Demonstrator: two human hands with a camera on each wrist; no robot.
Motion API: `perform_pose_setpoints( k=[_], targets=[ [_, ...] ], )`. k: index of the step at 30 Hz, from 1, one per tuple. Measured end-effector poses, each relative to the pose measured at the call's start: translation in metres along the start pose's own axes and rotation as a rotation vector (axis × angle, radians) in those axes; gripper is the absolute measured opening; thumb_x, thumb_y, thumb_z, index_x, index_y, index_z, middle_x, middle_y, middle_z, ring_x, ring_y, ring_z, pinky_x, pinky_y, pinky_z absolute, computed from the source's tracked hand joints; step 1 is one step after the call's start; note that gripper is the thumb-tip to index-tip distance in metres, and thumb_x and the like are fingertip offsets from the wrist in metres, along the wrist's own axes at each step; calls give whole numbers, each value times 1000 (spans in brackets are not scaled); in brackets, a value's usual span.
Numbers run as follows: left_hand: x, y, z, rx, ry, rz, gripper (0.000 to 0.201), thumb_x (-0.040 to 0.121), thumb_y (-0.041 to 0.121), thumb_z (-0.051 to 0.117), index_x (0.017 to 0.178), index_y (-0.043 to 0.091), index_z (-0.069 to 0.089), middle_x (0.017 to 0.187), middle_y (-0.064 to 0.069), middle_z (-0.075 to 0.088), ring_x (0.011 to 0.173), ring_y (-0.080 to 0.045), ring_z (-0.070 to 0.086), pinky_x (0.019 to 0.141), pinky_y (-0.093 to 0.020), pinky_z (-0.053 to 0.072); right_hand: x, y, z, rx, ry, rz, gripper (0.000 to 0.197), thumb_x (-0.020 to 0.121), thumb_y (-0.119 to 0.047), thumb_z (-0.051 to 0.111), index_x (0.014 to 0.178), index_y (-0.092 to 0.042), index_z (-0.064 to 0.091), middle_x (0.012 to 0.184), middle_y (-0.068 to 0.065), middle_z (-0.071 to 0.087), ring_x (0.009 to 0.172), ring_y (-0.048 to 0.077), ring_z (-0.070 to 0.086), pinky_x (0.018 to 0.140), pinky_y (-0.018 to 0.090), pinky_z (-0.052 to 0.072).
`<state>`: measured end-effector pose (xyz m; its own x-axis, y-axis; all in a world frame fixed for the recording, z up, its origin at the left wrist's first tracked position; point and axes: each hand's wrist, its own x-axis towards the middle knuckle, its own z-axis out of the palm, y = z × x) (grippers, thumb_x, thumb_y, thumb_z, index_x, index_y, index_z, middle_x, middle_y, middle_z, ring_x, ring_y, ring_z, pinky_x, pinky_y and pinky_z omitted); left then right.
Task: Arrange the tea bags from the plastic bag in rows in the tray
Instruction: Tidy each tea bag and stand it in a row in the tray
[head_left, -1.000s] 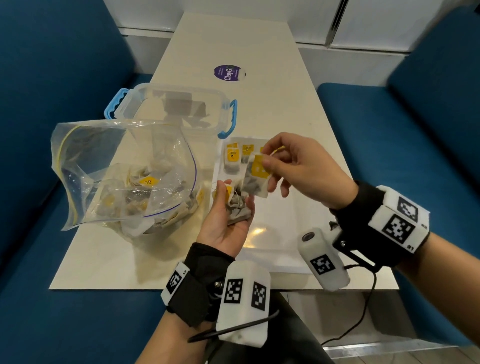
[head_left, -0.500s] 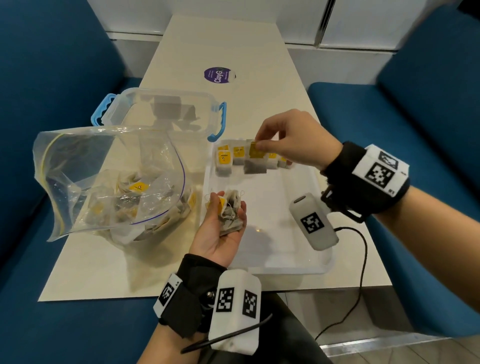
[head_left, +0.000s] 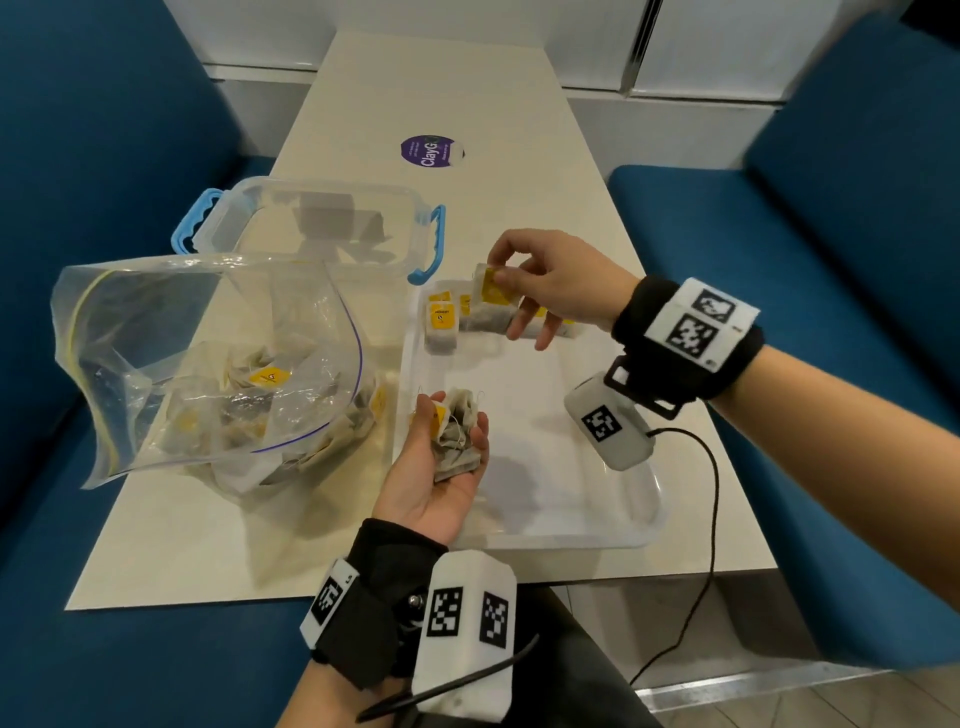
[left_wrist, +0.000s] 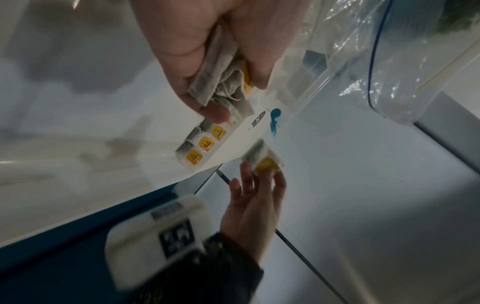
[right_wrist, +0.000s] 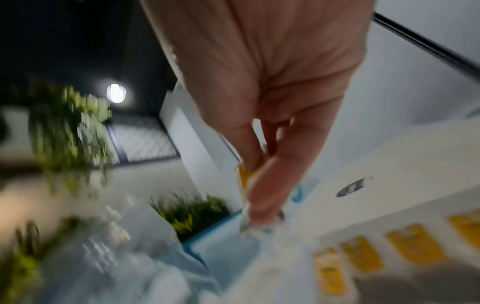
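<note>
A clear plastic zip bag (head_left: 208, 374) holding several tea bags lies on the table, left of the white tray (head_left: 587, 525). A row of yellow-tagged tea bags (head_left: 441, 325) lies along the tray's far end and also shows in the left wrist view (left_wrist: 205, 144). My right hand (head_left: 501, 278) pinches one tea bag (head_left: 488, 306) by its top, tilted, just over that row. My left hand (head_left: 452, 452) is palm up over the tray's left edge and cups a crumpled bunch of tea bags (head_left: 457, 434), which the fingers curl round in the left wrist view (left_wrist: 221, 84).
A clear storage box with blue handles (head_left: 311, 228) stands behind the bag. A purple round sticker (head_left: 431, 151) is on the table farther back. Blue bench seats flank the table. A black cable (head_left: 714, 493) hangs from my right wrist over the table's right edge.
My right hand has carried its tea bag from beside the left hand to the far row of the tray. The left hand has kept its bunch and stayed roughly in place.
</note>
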<state>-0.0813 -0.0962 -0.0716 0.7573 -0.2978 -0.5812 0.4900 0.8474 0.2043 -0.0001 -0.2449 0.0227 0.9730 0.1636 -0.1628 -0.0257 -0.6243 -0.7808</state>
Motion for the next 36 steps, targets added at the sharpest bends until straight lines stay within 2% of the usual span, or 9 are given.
perform_pose_setpoints(
  k=[3, 8, 12, 17, 20, 24, 27, 30, 36],
  targets=[
    [1, -1, -3, 27, -9, -9, 22, 94, 32, 49, 90, 13, 58, 94, -12, 59, 75, -21, 59, 49, -20, 53, 17, 14, 9, 13, 24, 64, 12, 98, -14, 39, 107, -12, 48, 98, 15, 57, 49, 16, 64, 38, 27, 52],
    [2, -6, -7, 27, -3, -28, 21, 94, 31, 49, 90, 13, 59, 95, -12, 58, 79, -22, 58, 52, -19, 53, 44, 32, 25, 159, 41, 220, 11, 100, -14, 34, 104, -15, 43, 101, 16, 48, 57, 28, 64, 39, 34, 54],
    [3, -7, -8, 30, 8, -28, 21, 94, 30, 49, 91, 12, 59, 93, -12, 59, 78, -22, 58, 52, -19, 53, 62, 47, 39, 119, 18, 270, 10, 99, -9, 34, 103, -13, 43, 103, 16, 49, 60, 25, 64, 46, 37, 56],
    [3, -7, -8, 35, 11, -29, 22, 93, 31, 51, 93, 12, 60, 93, -11, 60, 77, -23, 59, 52, -20, 54, 75, 56, 49, 37, 78, 266, 15, 97, -7, 42, 107, -5, 53, 97, 14, 52, 57, 20, 61, 42, 34, 53],
    [3, -8, -8, 36, 10, -27, 22, 93, 31, 50, 93, 12, 60, 91, -11, 60, 77, -23, 59, 53, -20, 54, 80, 59, 49, 16, 97, 262, 11, 96, -6, 44, 101, -6, 54, 95, 13, 55, 54, 18, 61, 41, 33, 53],
    [2, -8, -8, 40, 8, -26, 22, 93, 31, 51, 92, 12, 61, 89, -11, 62, 75, -23, 60, 53, -20, 54, 83, 62, 48, 13, 81, 275, 16, 95, -7, 47, 108, -4, 56, 93, 14, 58, 55, 19, 61, 38, 29, 52],
    [1, -8, -7, 39, 13, -25, 22, 93, 31, 51, 92, 12, 61, 87, -11, 62, 75, -23, 59, 53, -20, 54, 85, 63, 48, -26, 71, 266, 18, 94, -7, 49, 109, -5, 57, 96, 14, 60, 58, 22, 63, 40, 29, 53],
    [2, -8, -8, 47, 15, -31, 22, 93, 32, 51, 91, 12, 61, 86, -10, 63, 77, -22, 59, 53, -21, 54, 87, 62, 48, -59, 66, 258, 20, 93, -6, 49, 111, -6, 58, 103, 15, 60, 69, 26, 64, 44, 30, 53],
    [3, -8, -9, 56, 14, -32, 22, 93, 32, 51, 92, 12, 61, 85, -11, 63, 75, -22, 60, 52, -21, 54, 87, 58, 47, -113, 50, 239, 20, 91, -4, 52, 110, -6, 59, 98, 11, 58, 71, 24, 63, 43, 27, 53]
  ],
)
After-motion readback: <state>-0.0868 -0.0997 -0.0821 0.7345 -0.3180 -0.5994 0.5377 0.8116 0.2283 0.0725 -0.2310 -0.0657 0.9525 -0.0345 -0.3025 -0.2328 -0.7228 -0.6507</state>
